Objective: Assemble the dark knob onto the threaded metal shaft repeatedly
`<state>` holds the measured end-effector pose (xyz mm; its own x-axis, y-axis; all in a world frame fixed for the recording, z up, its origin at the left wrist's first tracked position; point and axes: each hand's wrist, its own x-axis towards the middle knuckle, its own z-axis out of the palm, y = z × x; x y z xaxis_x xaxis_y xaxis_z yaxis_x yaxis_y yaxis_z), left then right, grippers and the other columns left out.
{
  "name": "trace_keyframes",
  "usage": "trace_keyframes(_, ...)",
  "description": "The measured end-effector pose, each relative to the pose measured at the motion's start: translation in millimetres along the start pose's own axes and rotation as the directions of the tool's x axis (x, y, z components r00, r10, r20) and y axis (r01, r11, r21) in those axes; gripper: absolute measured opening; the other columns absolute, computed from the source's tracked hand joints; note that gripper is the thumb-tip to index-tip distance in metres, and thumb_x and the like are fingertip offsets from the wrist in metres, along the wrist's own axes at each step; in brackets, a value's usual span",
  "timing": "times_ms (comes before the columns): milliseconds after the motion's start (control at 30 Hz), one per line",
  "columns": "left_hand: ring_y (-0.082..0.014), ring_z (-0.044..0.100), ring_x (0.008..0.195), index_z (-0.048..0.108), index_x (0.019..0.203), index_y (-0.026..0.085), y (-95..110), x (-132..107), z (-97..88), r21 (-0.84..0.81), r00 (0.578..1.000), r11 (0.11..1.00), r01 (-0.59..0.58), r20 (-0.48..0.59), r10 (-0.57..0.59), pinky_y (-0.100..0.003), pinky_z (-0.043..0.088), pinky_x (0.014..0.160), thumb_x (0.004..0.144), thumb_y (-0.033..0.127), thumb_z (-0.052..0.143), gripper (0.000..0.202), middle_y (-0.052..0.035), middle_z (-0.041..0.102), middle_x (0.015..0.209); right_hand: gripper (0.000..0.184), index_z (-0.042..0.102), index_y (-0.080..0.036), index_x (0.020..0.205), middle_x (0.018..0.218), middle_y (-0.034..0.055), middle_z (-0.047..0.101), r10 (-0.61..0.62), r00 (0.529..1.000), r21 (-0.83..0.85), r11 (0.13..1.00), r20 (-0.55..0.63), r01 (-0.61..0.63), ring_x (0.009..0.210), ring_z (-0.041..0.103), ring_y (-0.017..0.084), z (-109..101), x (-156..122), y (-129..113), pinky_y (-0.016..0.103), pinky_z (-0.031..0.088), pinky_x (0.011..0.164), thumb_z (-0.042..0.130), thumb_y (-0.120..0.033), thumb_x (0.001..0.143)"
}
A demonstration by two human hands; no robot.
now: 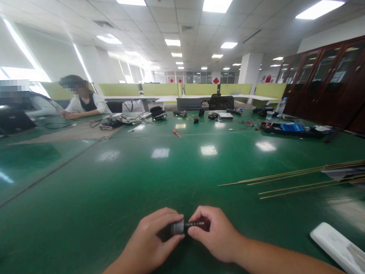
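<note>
Low in the head view, both my hands meet over the green table (118,187). My left hand (150,242) is closed around a small dark grey cylindrical part (177,227). A thin dark threaded shaft (195,224) sticks out of that part to the right. My right hand (214,234) pinches the shaft with thumb and fingers. The two hands almost touch, a little above the tabletop.
Several thin brass rods (294,177) lie to the right, a white flat device (343,249) at the lower right. A red screwdriver (176,132), cables, tools and a black tray (291,130) sit far back. A seated person (82,102) works at the far left.
</note>
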<state>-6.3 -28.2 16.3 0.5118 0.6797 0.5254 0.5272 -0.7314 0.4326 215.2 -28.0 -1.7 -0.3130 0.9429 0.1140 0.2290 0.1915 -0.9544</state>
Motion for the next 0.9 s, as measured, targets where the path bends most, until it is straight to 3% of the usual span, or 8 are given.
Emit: trace_keyframes(900, -0.014, 0.073, 0.085, 0.071, 0.108, 0.025, 2.5, 3.5, -3.2, 0.023, 0.999, 0.999, -0.023, -0.032, 0.024, -0.02, 0.059, 0.078, 0.082, 0.016, 0.072, 0.027, -0.0016, 0.075, 0.095, 0.007, 0.066, -0.016, 0.082, 0.067, -0.0041, 0.057, 0.03, 0.999, 0.047, 0.998, 0.027, -0.031, 0.062, 0.05, 0.012, -1.1, -0.5, 2.8, 0.023, 0.037, 0.058, 0.07, -0.022, 0.08)
